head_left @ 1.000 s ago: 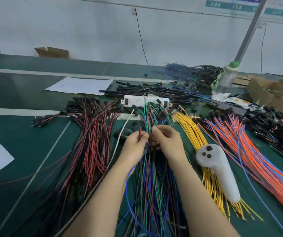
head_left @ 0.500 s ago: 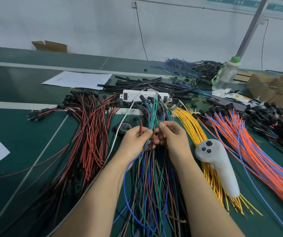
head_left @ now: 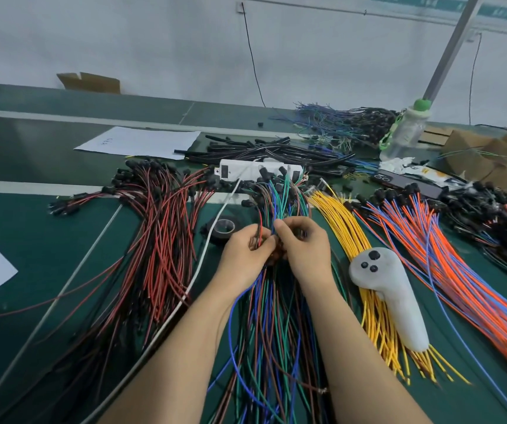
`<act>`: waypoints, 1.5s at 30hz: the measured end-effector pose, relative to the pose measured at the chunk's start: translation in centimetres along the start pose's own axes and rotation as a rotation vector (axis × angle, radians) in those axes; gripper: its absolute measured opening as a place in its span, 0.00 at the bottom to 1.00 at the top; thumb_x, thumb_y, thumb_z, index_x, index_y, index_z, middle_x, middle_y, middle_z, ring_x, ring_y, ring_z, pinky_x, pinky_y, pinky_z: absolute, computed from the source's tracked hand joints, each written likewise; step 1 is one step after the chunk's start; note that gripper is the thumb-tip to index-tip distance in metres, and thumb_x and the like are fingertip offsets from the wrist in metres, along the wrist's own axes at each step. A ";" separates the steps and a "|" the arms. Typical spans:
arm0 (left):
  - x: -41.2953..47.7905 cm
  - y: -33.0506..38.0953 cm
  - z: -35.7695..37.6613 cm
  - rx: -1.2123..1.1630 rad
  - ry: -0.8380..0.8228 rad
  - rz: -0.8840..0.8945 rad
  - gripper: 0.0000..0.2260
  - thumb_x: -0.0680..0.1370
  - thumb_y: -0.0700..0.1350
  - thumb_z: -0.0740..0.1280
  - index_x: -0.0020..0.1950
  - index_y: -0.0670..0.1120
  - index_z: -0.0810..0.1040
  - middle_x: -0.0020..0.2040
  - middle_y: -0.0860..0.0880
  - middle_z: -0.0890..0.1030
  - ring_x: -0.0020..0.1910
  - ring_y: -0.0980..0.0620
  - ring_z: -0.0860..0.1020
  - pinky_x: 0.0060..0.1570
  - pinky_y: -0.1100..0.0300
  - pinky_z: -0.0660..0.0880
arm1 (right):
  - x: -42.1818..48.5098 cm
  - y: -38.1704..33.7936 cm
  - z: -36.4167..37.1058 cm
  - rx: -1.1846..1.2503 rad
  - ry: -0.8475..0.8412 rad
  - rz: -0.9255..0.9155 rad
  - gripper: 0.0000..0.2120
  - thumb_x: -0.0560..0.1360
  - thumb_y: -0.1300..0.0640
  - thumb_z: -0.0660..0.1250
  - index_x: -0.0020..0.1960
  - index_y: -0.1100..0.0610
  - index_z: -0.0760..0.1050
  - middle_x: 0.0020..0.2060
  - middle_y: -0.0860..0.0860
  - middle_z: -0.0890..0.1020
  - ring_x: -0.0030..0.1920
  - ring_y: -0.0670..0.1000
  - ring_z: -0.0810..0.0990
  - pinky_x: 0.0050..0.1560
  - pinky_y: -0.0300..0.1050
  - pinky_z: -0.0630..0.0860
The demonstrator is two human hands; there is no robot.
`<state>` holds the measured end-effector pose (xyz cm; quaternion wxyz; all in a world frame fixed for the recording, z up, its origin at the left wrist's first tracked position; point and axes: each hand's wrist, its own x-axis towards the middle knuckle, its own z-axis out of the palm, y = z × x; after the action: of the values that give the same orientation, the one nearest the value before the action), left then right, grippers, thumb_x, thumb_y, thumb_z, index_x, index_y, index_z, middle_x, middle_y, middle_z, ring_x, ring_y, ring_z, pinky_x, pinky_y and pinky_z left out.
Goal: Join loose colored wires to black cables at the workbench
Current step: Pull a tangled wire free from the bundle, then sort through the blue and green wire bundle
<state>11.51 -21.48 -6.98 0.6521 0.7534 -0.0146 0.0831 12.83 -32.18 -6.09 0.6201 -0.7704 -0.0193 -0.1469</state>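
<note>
A bundle of blue, green and brown wires (head_left: 272, 341) with black plug ends runs down the middle of the green workbench (head_left: 32, 249). My left hand (head_left: 244, 255) pinches a thin red wire (head_left: 260, 223) that stands up from its fingertips. My right hand (head_left: 305, 250) sits close beside it, fingers curled round wires of the same bundle. The two hands meet at the fingertips above the bundle. What lies between the fingertips is hidden. Black cables (head_left: 264, 153) lie in a heap behind the bundle.
Red and black wires (head_left: 160, 240) spread on the left, yellow wires (head_left: 350, 240) and orange-blue wires (head_left: 448, 270) on the right. A white controller (head_left: 396, 301) lies on the yellow ones. A white power strip (head_left: 258, 171), black tape roll (head_left: 221, 229), bottle (head_left: 406, 131) and paper (head_left: 142, 142) lie further back.
Both hands have drawn closer together over the bundle, and the right hand's fingers have curled in towards the left. The view has shifted slightly.
</note>
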 end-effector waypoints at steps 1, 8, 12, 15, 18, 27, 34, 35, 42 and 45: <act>0.0 0.0 0.0 0.022 -0.001 0.011 0.04 0.77 0.41 0.66 0.44 0.42 0.78 0.40 0.40 0.82 0.40 0.41 0.80 0.48 0.48 0.77 | 0.1 0.1 -0.1 0.003 0.000 0.009 0.08 0.75 0.55 0.69 0.38 0.51 0.76 0.31 0.46 0.80 0.32 0.47 0.77 0.38 0.47 0.76; -0.1 0.6 -0.1 -0.127 -0.059 -0.061 0.08 0.79 0.43 0.65 0.41 0.46 0.79 0.30 0.52 0.80 0.30 0.57 0.76 0.34 0.63 0.76 | 0.1 -0.4 -0.6 0.375 -0.161 0.125 0.07 0.77 0.62 0.67 0.40 0.60 0.75 0.25 0.51 0.76 0.26 0.53 0.73 0.33 0.47 0.72; 0.0 0.7 -0.4 -0.287 -0.074 -0.151 0.09 0.79 0.43 0.64 0.41 0.45 0.79 0.29 0.52 0.76 0.28 0.58 0.73 0.29 0.68 0.72 | 0.2 -0.6 -0.6 0.295 -0.195 0.066 0.07 0.77 0.62 0.67 0.39 0.58 0.77 0.27 0.48 0.77 0.28 0.45 0.74 0.33 0.37 0.71; -0.2 1.0 -0.2 -0.536 -0.093 -0.261 0.07 0.80 0.41 0.63 0.46 0.43 0.80 0.32 0.52 0.82 0.31 0.57 0.80 0.32 0.67 0.77 | 0.2 -0.6 -0.6 0.221 -0.188 0.050 0.08 0.77 0.62 0.67 0.39 0.58 0.76 0.33 0.55 0.79 0.32 0.51 0.77 0.35 0.42 0.73; -0.3 1.4 -0.4 -0.656 -0.066 -0.336 0.06 0.80 0.40 0.63 0.45 0.43 0.79 0.35 0.50 0.84 0.31 0.55 0.82 0.29 0.66 0.77 | 0.1 -0.7 -0.6 0.225 -0.207 0.060 0.08 0.77 0.61 0.66 0.39 0.58 0.74 0.35 0.58 0.80 0.30 0.55 0.80 0.38 0.46 0.74; -0.3 1.2 -0.3 -0.508 0.002 -0.318 0.07 0.79 0.43 0.65 0.42 0.43 0.79 0.26 0.52 0.79 0.25 0.60 0.76 0.26 0.67 0.74 | 0.2 -0.6 -1.1 0.275 -0.192 0.112 0.09 0.78 0.61 0.66 0.38 0.57 0.75 0.29 0.51 0.78 0.27 0.43 0.72 0.32 0.36 0.69; -0.3 1.3 -0.3 -0.512 -0.026 -0.289 0.07 0.79 0.41 0.65 0.42 0.43 0.77 0.27 0.54 0.78 0.26 0.61 0.76 0.27 0.67 0.75 | 0.0 -0.9 -1.0 0.245 -0.207 0.080 0.09 0.77 0.64 0.66 0.38 0.58 0.75 0.30 0.49 0.77 0.27 0.40 0.71 0.31 0.33 0.68; -0.3 1.4 -0.2 -0.511 -0.027 -0.287 0.07 0.79 0.40 0.64 0.41 0.43 0.77 0.26 0.54 0.78 0.26 0.61 0.77 0.26 0.67 0.75 | 0.0 -0.9 -0.9 0.267 -0.199 0.094 0.09 0.77 0.64 0.66 0.38 0.59 0.75 0.30 0.50 0.76 0.27 0.40 0.72 0.32 0.34 0.69; -0.2 1.5 -0.2 -0.582 -0.018 -0.300 0.07 0.79 0.38 0.64 0.41 0.42 0.75 0.26 0.52 0.79 0.27 0.60 0.78 0.26 0.66 0.75 | -0.1 -0.9 -0.9 0.289 -0.221 0.115 0.09 0.77 0.64 0.66 0.38 0.59 0.73 0.29 0.47 0.74 0.32 0.45 0.71 0.36 0.40 0.70; -0.2 1.6 -0.1 -0.607 -0.022 -0.310 0.08 0.79 0.38 0.63 0.40 0.43 0.76 0.28 0.51 0.80 0.27 0.60 0.78 0.27 0.65 0.76 | -0.2 -0.8 -0.6 0.316 -0.177 0.119 0.08 0.77 0.64 0.66 0.38 0.60 0.73 0.30 0.50 0.74 0.30 0.44 0.71 0.33 0.36 0.70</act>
<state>11.11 -21.62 -5.45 0.8512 0.5193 0.0690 -0.0330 12.36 -32.57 -5.20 0.7369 -0.6730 -0.0511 -0.0370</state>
